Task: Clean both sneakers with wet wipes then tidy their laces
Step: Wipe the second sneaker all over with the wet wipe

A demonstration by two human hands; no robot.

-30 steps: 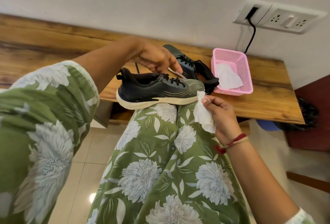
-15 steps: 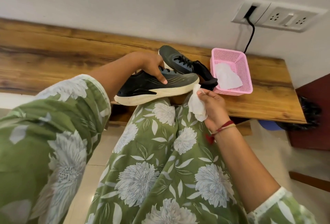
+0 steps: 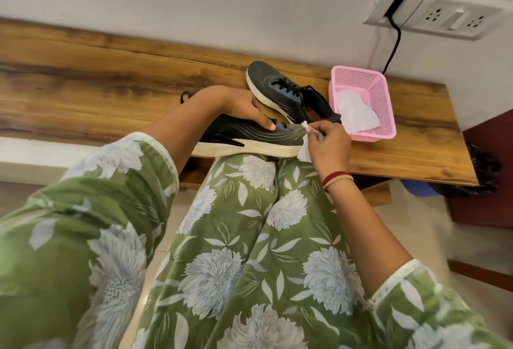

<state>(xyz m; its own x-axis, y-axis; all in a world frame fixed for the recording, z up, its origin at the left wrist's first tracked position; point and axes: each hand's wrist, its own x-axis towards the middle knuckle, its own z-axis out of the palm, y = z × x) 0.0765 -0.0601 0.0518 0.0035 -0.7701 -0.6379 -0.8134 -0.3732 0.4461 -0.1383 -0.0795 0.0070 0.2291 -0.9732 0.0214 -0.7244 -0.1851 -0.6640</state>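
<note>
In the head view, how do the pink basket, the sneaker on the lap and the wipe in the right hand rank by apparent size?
1. sneaker on the lap
2. pink basket, though farther away, so unsure
3. wipe in the right hand, partly hidden

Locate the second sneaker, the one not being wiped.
Head view, centre: the second sneaker lies on the wooden bench, left of the pink basket.
</note>
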